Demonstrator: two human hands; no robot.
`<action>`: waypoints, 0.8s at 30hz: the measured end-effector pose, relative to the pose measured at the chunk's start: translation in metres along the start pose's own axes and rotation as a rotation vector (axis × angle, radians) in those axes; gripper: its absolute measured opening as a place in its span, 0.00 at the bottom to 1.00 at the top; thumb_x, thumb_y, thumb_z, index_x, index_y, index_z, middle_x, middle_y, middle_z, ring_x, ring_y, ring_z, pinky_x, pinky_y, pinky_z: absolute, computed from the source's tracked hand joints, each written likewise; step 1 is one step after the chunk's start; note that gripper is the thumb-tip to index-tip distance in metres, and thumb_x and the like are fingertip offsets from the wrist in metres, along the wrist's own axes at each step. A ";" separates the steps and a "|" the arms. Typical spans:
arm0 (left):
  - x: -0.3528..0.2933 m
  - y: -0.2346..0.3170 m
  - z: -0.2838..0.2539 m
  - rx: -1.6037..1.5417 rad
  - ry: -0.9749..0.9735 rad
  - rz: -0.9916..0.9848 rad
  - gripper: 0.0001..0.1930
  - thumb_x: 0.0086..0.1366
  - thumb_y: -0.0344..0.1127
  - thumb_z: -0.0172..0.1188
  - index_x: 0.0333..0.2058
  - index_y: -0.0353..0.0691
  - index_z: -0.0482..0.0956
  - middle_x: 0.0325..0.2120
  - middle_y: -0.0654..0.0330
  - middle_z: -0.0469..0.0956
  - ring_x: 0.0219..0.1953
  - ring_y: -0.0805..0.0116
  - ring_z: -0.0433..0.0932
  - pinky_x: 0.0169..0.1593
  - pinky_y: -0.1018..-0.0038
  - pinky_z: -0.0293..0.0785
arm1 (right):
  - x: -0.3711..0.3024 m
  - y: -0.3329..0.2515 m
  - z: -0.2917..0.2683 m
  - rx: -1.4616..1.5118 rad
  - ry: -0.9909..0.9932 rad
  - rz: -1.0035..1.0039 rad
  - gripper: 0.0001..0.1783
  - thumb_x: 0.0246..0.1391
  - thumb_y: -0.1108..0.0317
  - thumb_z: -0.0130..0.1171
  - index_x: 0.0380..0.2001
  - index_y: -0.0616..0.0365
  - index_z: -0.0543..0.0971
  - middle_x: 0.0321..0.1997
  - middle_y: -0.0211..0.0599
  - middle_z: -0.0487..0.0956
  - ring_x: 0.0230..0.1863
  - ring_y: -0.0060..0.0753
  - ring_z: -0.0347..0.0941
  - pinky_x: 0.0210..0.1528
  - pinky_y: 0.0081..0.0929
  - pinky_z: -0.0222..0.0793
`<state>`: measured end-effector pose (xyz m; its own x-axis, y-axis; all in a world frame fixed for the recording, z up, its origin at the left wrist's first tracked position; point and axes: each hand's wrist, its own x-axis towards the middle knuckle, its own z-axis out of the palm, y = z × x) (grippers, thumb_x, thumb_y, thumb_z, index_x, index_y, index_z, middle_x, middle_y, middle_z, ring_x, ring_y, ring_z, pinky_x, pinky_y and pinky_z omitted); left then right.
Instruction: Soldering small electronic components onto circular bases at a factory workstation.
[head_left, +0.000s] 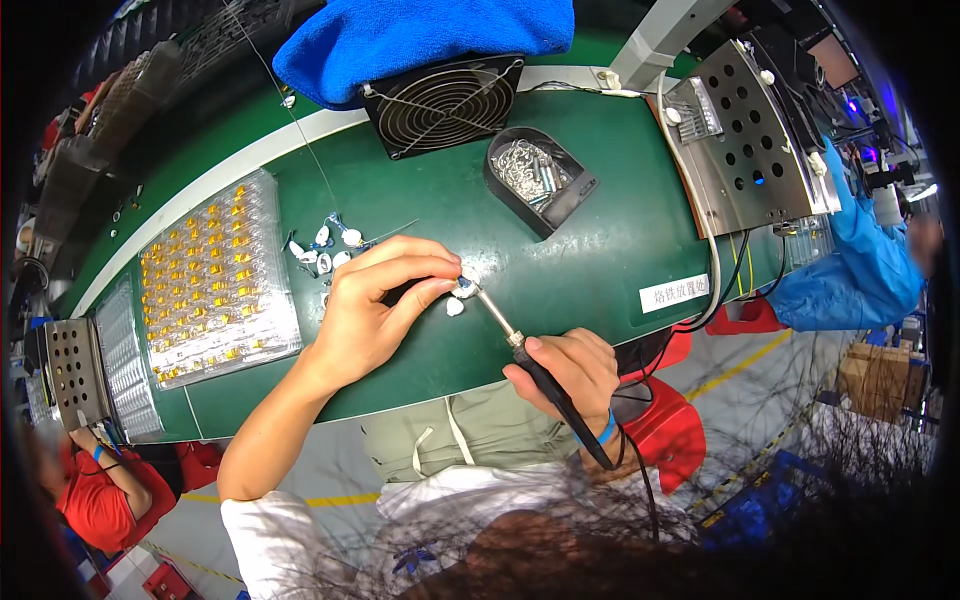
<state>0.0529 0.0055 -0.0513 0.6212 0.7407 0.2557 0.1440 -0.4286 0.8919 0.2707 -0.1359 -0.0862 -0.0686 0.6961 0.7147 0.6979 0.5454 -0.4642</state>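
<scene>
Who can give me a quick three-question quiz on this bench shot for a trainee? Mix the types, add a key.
1. Which tool does the right hand hold, its tip end near the fingertips of the left hand?
A) tweezers
B) soldering iron
C) screwdriver

2. True or false: the black bin of small metal parts lies to the right of the clear tray with yellow parts.

3. Fill in: at the far side of the black fan is a bright blue ____.

Key: 1 B; 2 true; 3 cloth.
</scene>
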 end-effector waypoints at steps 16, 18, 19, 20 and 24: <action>0.003 0.002 0.003 0.065 -0.003 0.061 0.09 0.63 0.20 0.68 0.43 0.32 0.86 0.42 0.55 0.84 0.43 0.61 0.83 0.47 0.70 0.81 | 0.002 0.003 0.000 0.043 0.079 -0.005 0.22 0.47 0.69 0.79 0.44 0.63 0.81 0.29 0.36 0.84 0.23 0.32 0.77 0.23 0.26 0.68; 0.003 -0.001 0.004 0.077 0.007 0.081 0.10 0.62 0.20 0.69 0.42 0.32 0.86 0.41 0.55 0.84 0.44 0.61 0.83 0.47 0.69 0.80 | 0.003 0.002 0.000 0.041 0.078 -0.003 0.22 0.47 0.69 0.79 0.44 0.62 0.82 0.29 0.36 0.84 0.23 0.32 0.77 0.23 0.26 0.68; 0.002 -0.001 0.004 0.088 0.019 0.101 0.10 0.61 0.20 0.70 0.42 0.33 0.86 0.41 0.55 0.84 0.44 0.60 0.83 0.47 0.68 0.80 | 0.003 0.002 0.000 0.040 0.074 -0.001 0.23 0.47 0.69 0.79 0.44 0.62 0.82 0.29 0.36 0.84 0.23 0.32 0.78 0.23 0.26 0.68; 0.003 0.000 0.005 0.087 0.017 0.102 0.10 0.61 0.20 0.70 0.42 0.33 0.86 0.41 0.55 0.84 0.44 0.60 0.83 0.47 0.68 0.80 | 0.003 0.002 0.000 0.038 0.075 0.000 0.23 0.47 0.69 0.79 0.44 0.62 0.82 0.29 0.36 0.84 0.23 0.32 0.78 0.23 0.26 0.68; 0.007 0.004 0.005 0.205 0.060 0.217 0.11 0.57 0.20 0.72 0.40 0.33 0.86 0.39 0.55 0.85 0.44 0.57 0.83 0.47 0.67 0.80 | 0.002 0.000 -0.003 0.028 0.006 0.019 0.25 0.47 0.68 0.80 0.47 0.62 0.81 0.30 0.41 0.84 0.23 0.37 0.78 0.25 0.29 0.70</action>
<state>0.0615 0.0060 -0.0480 0.6091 0.6470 0.4587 0.1696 -0.6712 0.7216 0.2726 -0.1359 -0.0829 -0.0507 0.7036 0.7088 0.6785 0.5450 -0.4925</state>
